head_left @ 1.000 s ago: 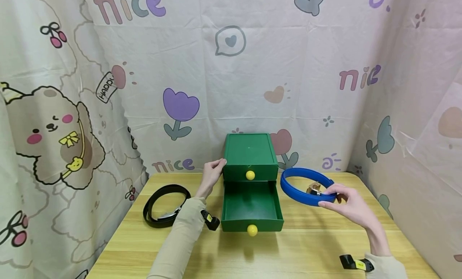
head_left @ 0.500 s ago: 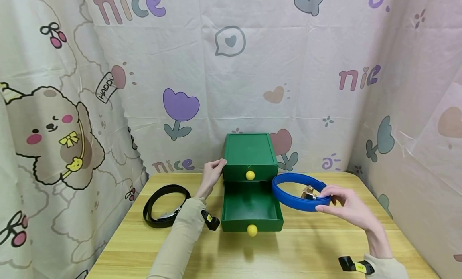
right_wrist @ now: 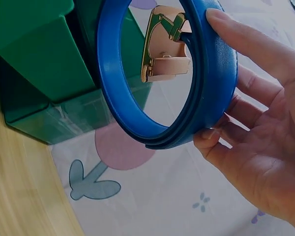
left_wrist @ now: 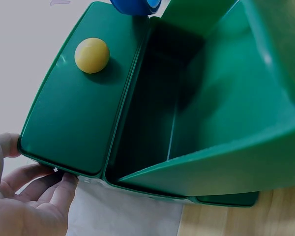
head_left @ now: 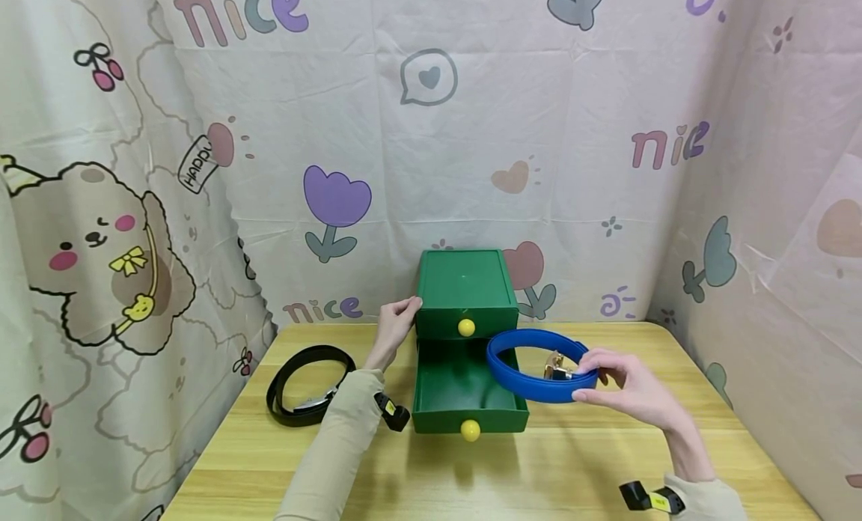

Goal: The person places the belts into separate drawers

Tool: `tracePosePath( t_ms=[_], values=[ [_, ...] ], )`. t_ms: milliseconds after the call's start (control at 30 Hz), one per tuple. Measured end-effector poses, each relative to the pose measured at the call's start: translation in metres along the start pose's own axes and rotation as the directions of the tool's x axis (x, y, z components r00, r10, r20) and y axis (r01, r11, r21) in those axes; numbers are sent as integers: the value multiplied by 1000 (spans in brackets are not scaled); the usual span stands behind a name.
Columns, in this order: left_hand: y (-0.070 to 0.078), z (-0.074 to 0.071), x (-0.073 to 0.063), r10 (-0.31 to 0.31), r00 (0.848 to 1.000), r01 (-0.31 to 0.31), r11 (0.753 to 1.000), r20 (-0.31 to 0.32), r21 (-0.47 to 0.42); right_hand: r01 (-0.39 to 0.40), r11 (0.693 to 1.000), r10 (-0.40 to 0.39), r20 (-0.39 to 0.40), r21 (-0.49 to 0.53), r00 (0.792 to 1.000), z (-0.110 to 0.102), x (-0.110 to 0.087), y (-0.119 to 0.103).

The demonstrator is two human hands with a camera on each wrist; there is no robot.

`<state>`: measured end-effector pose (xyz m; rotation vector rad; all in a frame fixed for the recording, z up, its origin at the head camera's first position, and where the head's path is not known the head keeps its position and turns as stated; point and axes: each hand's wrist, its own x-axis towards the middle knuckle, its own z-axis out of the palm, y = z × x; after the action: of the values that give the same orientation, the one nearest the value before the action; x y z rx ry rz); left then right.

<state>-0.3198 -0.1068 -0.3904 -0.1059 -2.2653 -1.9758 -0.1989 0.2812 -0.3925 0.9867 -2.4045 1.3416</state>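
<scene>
Pinching a blue belt [head_left: 539,391] in the right hand [head_left: 629,390], left hand [head_left: 392,330] gripping a green cabinet [head_left: 465,279].

The cabinet [head_left: 465,281] is on the bench [head_left: 572,468] below frame centre, curtain [head_left: 431,147] behind; coiled belt [head_left: 274,395] lower left, raised belt [head_left: 539,388] overlapping the drawer's [head_left: 438,422] right edge.

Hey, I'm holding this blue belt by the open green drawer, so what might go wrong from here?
The blue belt may catch on the drawer, since its loop only partly overlaps the opening in the head view. It could also slip or uncoil, as the right grip pinches just one side.
</scene>
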Motion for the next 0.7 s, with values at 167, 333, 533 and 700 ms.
tracePosePath(
  t_ms=[167,333,533,700],
  values=[
    [0,0,0,-5,1000,5,1000,1,2,-5,1000,5,18,16,1000,8,5,0],
    [2,0,-1,-5,1000,5,1000,10,2,-9,999,8,29,37,1000,16,11,1],
    [29,-1,-18,-7,999,6,1000,31,26,26,998,-28,48,53,998,24,15,1],
    [41,-1,-28,-1,1000,0,999,28,36,46,997,-50,67,62,997,31,20,0]
  ],
)
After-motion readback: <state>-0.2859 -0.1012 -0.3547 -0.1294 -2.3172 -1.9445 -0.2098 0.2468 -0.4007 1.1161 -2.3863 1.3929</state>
